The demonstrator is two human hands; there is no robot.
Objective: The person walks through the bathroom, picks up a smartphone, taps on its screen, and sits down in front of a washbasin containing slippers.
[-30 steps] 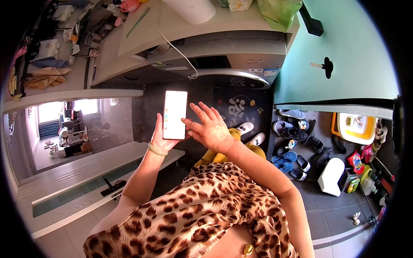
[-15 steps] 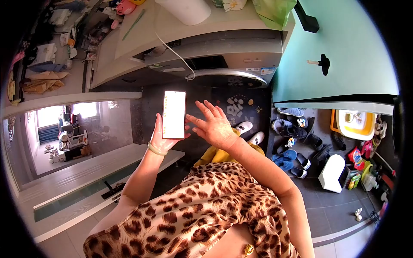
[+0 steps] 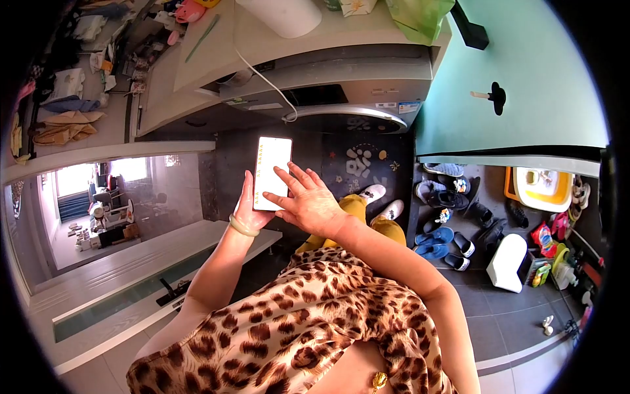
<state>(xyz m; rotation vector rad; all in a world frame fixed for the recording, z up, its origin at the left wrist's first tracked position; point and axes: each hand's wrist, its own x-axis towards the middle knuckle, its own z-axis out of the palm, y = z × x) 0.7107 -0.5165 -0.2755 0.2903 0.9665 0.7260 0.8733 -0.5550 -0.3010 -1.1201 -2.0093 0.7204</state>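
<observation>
A smartphone [image 3: 272,167] with a bright white screen stands upright in my left hand [image 3: 246,207], thumb along its left edge and the other fingers hidden behind it. Rows of small yellowish marks show on the screen. Over its lower right part lies my right hand [image 3: 312,203], fingers spread, with fingertips at or just above the glass; touching or apart I cannot tell. A pale bangle [image 3: 243,226] circles my left wrist.
A front-loading washing machine [image 3: 367,98] stands ahead under a counter [image 3: 348,33], a white cable [image 3: 266,79] hanging down. To the right are several shoes [image 3: 446,197], a white stool [image 3: 507,264] and a yellow-white basin [image 3: 541,190]. A white door [image 3: 157,276] is at left.
My right hand has moved left and down, so its fingers now overlap the smartphone's screen. The smartphone has shifted slightly right and tilted a little in my left hand.
</observation>
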